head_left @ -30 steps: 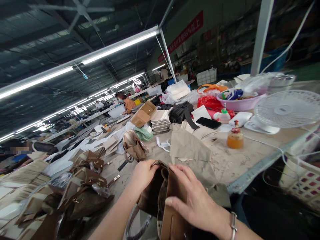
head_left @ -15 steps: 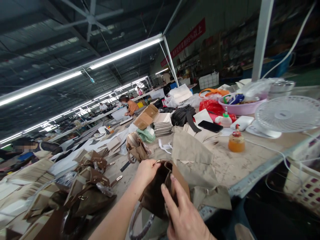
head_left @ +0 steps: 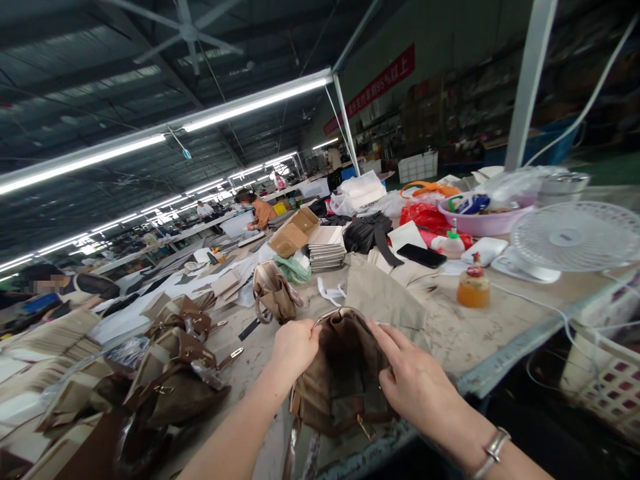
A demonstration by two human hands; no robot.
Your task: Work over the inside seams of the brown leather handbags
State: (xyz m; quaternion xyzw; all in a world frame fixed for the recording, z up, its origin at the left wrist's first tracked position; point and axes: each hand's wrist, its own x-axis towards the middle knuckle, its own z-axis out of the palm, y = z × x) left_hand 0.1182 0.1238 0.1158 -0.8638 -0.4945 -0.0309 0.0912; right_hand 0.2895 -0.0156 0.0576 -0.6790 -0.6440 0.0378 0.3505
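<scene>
An olive-brown handbag [head_left: 333,400] stands with its mouth open toward me at the table's near edge, its dark lining showing. My left hand [head_left: 297,347] is closed on the left part of its rim. With the index finger stretched along the right rim, my right hand [head_left: 415,377] pinches that side; part of its grip is hidden. A gold clasp [head_left: 364,427] hangs at the bag's near side, and plastic-wrapped handles [head_left: 303,453] dangle below. Beyond my left hand sits another brown bag [head_left: 274,293].
Several unfinished bags [head_left: 175,380] crowd the left. Right of me lie an orange glue bottle [head_left: 473,288], a black phone [head_left: 421,255], a white fan [head_left: 570,237] and a pink basin [head_left: 490,219]. Stacked panels [head_left: 326,250] stand farther back. A co-worker in orange [head_left: 263,212] sits far off.
The handbag's mouth has turned toward me and spread wider. My right hand has moved right and up, from in front of the bag to its right rim. My left hand keeps its hold.
</scene>
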